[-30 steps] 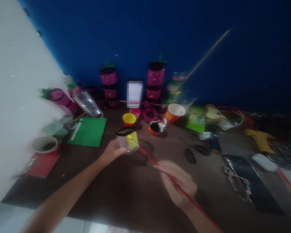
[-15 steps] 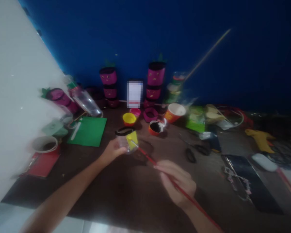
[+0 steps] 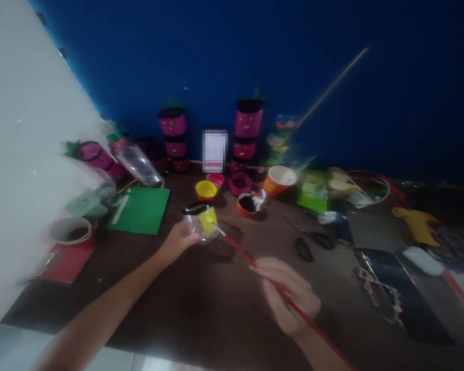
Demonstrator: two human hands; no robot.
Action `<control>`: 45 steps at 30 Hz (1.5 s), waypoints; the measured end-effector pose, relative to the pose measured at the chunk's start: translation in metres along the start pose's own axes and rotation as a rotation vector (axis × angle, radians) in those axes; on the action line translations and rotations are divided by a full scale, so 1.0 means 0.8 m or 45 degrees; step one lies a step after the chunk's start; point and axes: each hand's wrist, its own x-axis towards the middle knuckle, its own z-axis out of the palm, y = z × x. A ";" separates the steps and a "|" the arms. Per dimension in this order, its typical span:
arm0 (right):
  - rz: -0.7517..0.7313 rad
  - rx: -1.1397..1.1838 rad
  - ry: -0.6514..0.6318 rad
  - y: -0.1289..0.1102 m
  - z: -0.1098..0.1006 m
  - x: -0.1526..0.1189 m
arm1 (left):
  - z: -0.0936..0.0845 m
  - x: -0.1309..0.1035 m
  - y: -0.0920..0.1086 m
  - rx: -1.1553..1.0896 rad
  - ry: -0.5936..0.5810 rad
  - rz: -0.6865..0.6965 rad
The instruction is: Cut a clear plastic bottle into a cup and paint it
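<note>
My left hand [image 3: 181, 239] grips a clear plastic cup [image 3: 195, 226] with a black rim, tilted a little over the table. Yellow paint [image 3: 209, 221] covers part of the cup's right side. Between the fingers of my right hand [image 3: 288, 293] is a long red paintbrush [image 3: 245, 256], its tip at the yellow patch. Just beyond the cup sits a small yellow pot [image 3: 206, 189]. To its right stands an orange pot [image 3: 247, 204] with dark contents and white stuff on its rim. Some of my left fingers are hidden behind the cup.
Purple stacked figures [image 3: 249, 121] with faces stand along the blue wall, beside an upright phone [image 3: 215, 149]. A red-orange paper cup [image 3: 279, 180], scissors [image 3: 304, 248], a dark phone [image 3: 406, 293] and a yellow glue gun [image 3: 417, 224] lie rightward. Green paper [image 3: 143, 211] and a paper cup [image 3: 70, 231] are leftward.
My right hand and the paintbrush have shifted slightly right and down, the tip moving to the painted patch's right edge. The cup has turned or tilted a little in my left hand.
</note>
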 end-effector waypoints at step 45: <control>-0.009 -0.063 -0.056 -0.002 0.007 0.001 | 0.019 -0.002 0.031 0.152 0.163 -0.144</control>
